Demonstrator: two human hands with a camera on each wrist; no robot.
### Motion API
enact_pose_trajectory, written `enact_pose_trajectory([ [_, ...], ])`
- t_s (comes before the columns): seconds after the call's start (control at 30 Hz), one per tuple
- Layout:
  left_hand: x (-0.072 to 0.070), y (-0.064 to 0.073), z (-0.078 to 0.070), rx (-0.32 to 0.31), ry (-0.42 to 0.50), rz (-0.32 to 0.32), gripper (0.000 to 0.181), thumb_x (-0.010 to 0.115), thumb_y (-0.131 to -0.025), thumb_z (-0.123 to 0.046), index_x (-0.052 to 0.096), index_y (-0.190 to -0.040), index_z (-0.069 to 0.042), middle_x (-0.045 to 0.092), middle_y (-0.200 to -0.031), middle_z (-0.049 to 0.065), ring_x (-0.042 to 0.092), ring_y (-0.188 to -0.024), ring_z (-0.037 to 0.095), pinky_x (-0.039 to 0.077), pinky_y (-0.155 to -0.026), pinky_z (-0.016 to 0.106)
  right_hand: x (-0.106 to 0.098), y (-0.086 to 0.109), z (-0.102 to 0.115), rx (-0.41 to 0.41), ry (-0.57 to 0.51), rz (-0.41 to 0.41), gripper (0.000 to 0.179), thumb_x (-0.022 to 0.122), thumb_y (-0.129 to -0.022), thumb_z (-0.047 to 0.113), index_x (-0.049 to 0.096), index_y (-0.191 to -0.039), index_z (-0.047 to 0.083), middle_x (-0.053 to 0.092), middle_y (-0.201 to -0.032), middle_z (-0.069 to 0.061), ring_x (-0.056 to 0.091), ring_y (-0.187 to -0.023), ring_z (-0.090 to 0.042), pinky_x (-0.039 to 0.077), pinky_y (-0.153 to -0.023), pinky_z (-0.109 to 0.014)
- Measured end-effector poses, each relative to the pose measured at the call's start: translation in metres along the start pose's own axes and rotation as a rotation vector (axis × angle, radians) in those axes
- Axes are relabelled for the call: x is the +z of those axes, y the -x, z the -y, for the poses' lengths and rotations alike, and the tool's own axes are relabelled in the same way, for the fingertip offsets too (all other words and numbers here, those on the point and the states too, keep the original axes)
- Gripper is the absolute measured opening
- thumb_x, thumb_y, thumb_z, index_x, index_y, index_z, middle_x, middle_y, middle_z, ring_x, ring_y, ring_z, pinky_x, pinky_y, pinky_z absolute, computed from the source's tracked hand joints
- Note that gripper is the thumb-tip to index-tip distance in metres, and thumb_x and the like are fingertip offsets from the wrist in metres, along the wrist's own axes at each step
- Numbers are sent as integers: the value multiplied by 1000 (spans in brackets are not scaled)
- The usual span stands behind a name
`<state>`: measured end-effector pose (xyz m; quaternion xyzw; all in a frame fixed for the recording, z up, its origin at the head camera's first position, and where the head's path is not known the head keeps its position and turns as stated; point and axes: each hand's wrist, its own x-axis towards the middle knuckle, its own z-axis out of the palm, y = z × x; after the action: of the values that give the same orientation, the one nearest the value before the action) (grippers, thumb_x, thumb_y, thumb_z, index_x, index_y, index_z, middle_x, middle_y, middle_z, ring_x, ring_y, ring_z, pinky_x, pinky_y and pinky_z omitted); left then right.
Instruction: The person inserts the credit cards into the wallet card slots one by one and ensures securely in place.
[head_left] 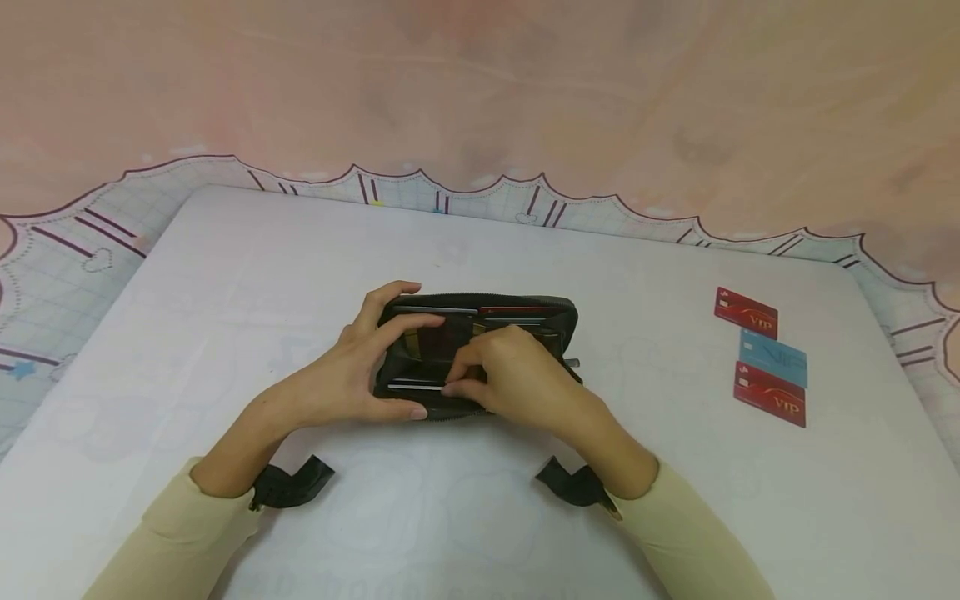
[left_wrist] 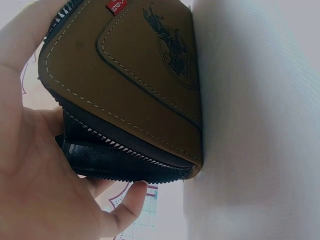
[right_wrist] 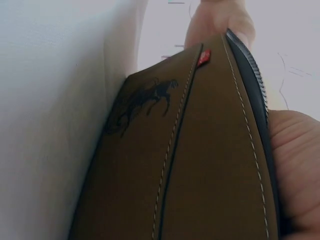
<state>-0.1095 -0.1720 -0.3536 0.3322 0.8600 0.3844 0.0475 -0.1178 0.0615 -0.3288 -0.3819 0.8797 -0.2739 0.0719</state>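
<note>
On the table [head_left: 420, 542], 1 wallet [head_left: 437, 343] is gripped by the left hand [head_left: 337, 377]; 1 white-edged card [head_left: 414, 387] seems pinched by the right hand [head_left: 528, 379]. Probably this card is being inserted or removed; next, a straight slide is required. 2 red cards [head_left: 770, 400] and 1 blue card [head_left: 775, 357] are counted outside.

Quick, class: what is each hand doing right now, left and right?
Left hand: holding the wallet, gripping its left end.
Right hand: fingers curled, appearing to pinch a white-edged card inside it.
</note>
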Motion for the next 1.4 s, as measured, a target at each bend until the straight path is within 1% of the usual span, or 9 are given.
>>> enact_pose_trajectory([
  [0.3, -1, -1, -1, 14, 1, -2, 85, 85, -71, -34, 40, -142, -21, 6, -154, 3, 9, -140, 25, 21, -97, 66, 0, -8, 11, 111, 90, -3, 16, 77, -82, 28, 71, -68, 23, 55, -61, 15, 49, -59, -4, 41, -50, -22],
  [0.6, -2, -1, 1, 14, 4, -4, 82, 84, -73, -33, 40, -142, -21, 6, -153, 2, 10, -140, 26, 21, -97, 65, 1, -14, 19, 223, 157, 2, 26, 78, -81, 31, 62, -60, 25, 52, -57, 13, 49, -54, -7, 40, -45, -25],
  [0.73, -2, -1, 2, 9, 7, -3, 81, 83, -74, -32, 41, -141, -20, 7, -153, 3, 11, -139, 28, 23, -96, 66, 2, -15, 21, 242, 180, 6, 27, 77, -81, 32, 61, -61, 24, 53, -59, 12, 50, -55, -8, 40, -46, -26],
  [0.93, -3, 0, 4, -11, 21, 11, 79, 81, -76, -33, 40, -142, -21, 5, -153, 1, 10, -139, 29, 22, -96, 68, -5, -4, 19, 107, 204, -5, 13, 70, -88, 33, 72, -82, 21, 61, -76, 11, 55, -69, -5, 44, -56, -25],
  [1.0, -3, -1, 5, -8, 22, 12, 79, 81, -76, -33, 40, -142, -21, 4, -153, 1, 10, -139, 29, 22, -96, 68, -11, 3, 16, 38, 192, -45, 13, 68, -90, 32, 73, -90, 20, 64, -82, 11, 57, -73, -4, 46, -61, -25],
  [1.1, -3, -1, 5, -4, 19, 8, 79, 81, -76, -33, 39, -142, -22, 5, -153, 1, 12, -139, 30, 23, -95, 68, -22, 14, 7, -61, 139, -148, 10, 68, -90, 25, 73, -93, 16, 66, -87, 8, 58, -78, -5, 48, -68, -25],
  [1.2, -2, 0, 4, -10, 13, 4, 79, 81, -75, -33, 40, -142, -22, 5, -153, 1, 13, -138, 31, 23, -94, 68, -33, 29, -6, -128, 67, -240, 8, 71, -88, 17, 73, -93, 12, 66, -87, 5, 58, -79, -6, 48, -68, -26],
  [1.3, -1, 0, 3, -11, 17, 5, 79, 81, -76, -33, 39, -142, -23, 5, -153, 1, 12, -138, 31, 23, -94, 68, -43, 44, -21, -129, 6, -317, 10, 74, -84, 11, 73, -94, 11, 66, -87, 5, 58, -78, -7, 48, -66, -26],
  [1.4, 0, 0, 3, -4, 26, 8, 80, 81, -76, -33, 39, -142, -22, 4, -153, 2, 10, -139, 30, 22, -95, 68, -54, 63, -37, -64, -10, -380, 17, 76, -81, 6, 74, -96, 12, 68, -88, 6, 59, -76, -7, 48, -64, -25],
])
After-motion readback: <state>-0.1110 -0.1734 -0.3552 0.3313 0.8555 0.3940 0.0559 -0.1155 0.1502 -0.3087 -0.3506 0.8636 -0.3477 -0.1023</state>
